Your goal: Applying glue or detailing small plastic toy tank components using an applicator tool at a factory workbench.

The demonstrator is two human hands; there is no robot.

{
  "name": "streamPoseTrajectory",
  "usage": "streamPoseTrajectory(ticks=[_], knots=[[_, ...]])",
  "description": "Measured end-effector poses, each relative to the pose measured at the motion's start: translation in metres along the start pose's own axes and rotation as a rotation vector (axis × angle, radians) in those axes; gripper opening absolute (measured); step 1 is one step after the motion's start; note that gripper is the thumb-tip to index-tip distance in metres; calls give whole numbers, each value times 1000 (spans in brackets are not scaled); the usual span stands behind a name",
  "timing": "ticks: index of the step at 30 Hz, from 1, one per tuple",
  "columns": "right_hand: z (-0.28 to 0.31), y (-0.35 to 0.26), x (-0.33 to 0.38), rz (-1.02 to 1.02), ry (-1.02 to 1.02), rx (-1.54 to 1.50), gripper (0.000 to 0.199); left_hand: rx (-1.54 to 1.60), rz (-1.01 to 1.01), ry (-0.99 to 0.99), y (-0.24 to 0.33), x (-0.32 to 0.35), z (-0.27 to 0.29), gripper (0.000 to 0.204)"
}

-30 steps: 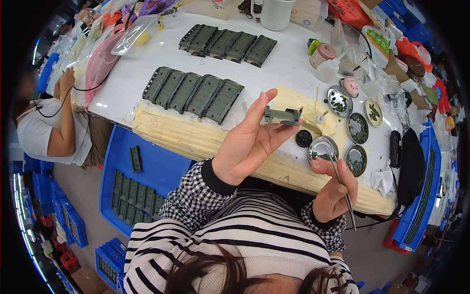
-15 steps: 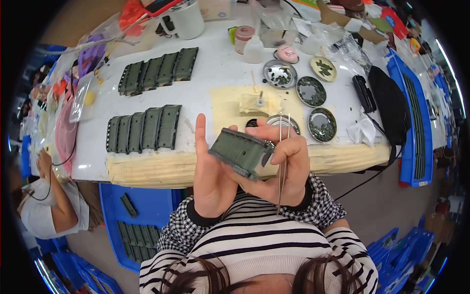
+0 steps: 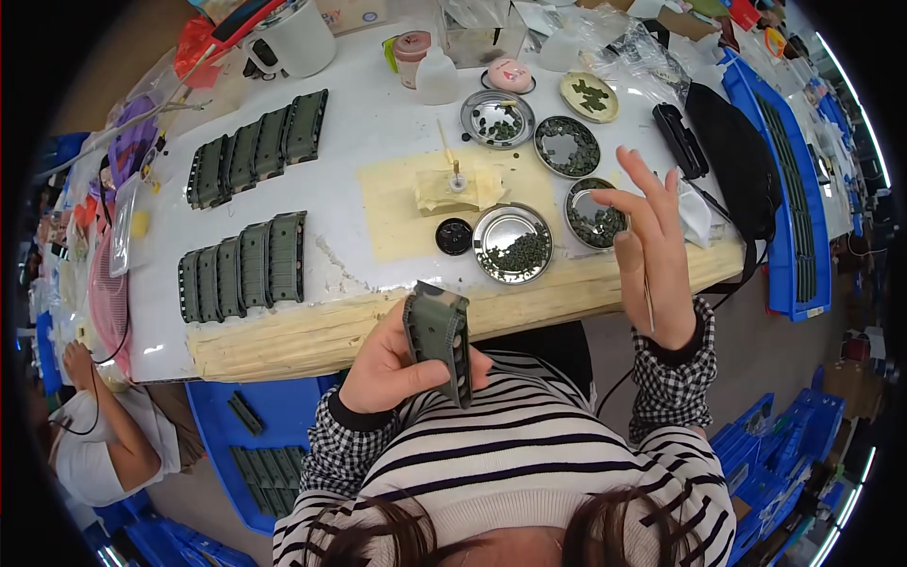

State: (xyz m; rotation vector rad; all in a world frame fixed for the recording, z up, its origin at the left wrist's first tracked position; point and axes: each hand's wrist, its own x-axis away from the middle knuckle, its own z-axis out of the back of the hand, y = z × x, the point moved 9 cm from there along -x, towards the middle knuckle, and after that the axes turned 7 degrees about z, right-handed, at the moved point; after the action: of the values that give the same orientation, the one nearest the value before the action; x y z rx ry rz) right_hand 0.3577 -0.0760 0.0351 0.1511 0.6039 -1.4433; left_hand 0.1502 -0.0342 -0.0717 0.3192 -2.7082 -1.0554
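Note:
My left hand (image 3: 383,366) is closed round a dark green camouflage-patterned plastic piece (image 3: 436,326), held tilted on end just in front of the table edge. A toothed edge and a row of dark recesses show on the piece. My right hand (image 3: 664,255) is raised to the right with its upper fingers spread. Against its palm it keeps metal tweezers (image 3: 649,304), seen as a thin line pointing down. Nearest to this hand is a round metal dish (image 3: 573,200) of small dark green bits. Left of that stands another metal dish (image 3: 490,232) holding similar bits.
Two rows of green pieces (image 3: 260,142) (image 3: 244,263) lie at the left. A taped block (image 3: 453,192) and a black round cap (image 3: 454,236) sit mid-table. More dishes (image 3: 551,135) stand behind. Blue trays (image 3: 210,397) hold more pieces. Another person's arm (image 3: 113,416) is at far left.
My hands have moved apart. The right has let go of the green piece and swung right with the tweezers. My left hand now holds the piece alone, turned more upright.

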Motion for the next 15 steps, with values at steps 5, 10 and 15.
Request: streamPoseTrajectory(ticks=[5,10,15], knots=[[-41,59,16,-241,-232,-182,12,-134,-84,216,15,-13,1,52],[-54,67,3,-192,-329,-184,16,-144,-129,277,16,-12,-3,48],[-64,66,-7,-141,-478,-169,12,-251,-190,358,23,-10,3,44]])
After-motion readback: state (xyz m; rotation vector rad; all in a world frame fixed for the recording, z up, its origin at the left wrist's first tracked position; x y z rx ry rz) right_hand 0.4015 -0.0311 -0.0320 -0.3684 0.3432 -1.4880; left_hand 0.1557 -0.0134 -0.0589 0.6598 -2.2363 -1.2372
